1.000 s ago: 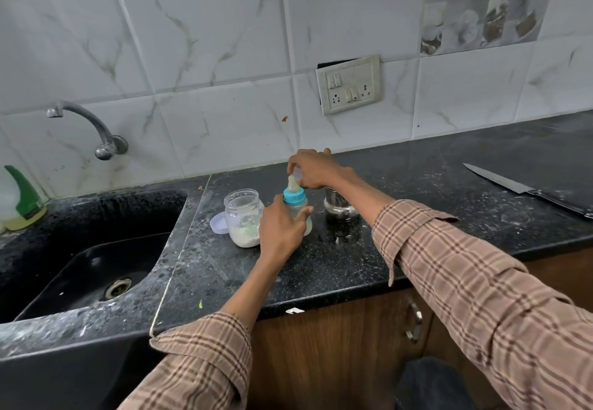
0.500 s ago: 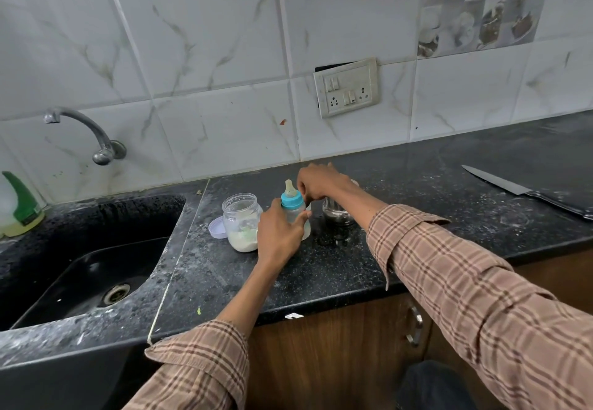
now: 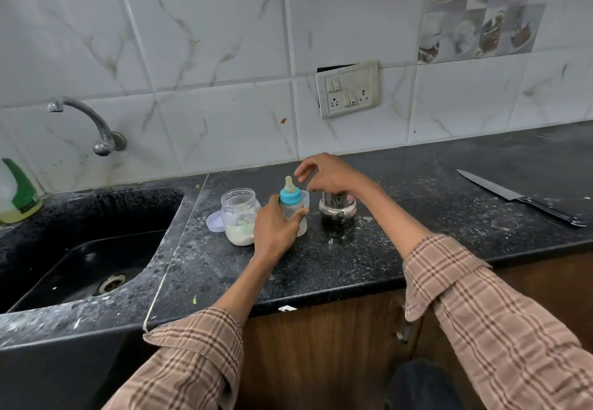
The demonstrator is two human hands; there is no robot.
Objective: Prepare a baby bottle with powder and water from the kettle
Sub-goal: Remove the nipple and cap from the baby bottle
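Observation:
A baby bottle [image 3: 290, 199] with a blue collar and a pale teat stands upright on the black counter [image 3: 401, 249]. My left hand [image 3: 276, 228] grips its body from the front. A clear cap [image 3: 306, 200] shows just behind the bottle's right side. My right hand [image 3: 327, 173] hovers above and behind, fingers loosely spread, holding nothing. Under it stands a small steel kettle pot [image 3: 337, 212]. Left of the bottle is an open glass jar [image 3: 239, 217] with white powder at the bottom, and its lilac lid [image 3: 214, 221] lies beside it.
A black sink [image 3: 80, 249] with a wall tap [image 3: 93, 124] fills the left. A green-capped bottle [image 3: 16, 191] stands at the far left. A large knife [image 3: 513, 196] lies on the counter at the right. A socket plate [image 3: 348, 88] is on the tiled wall.
My right hand has come off the bottle's top and moved right and up, over the steel pot. My left hand has kept hold of the bottle.

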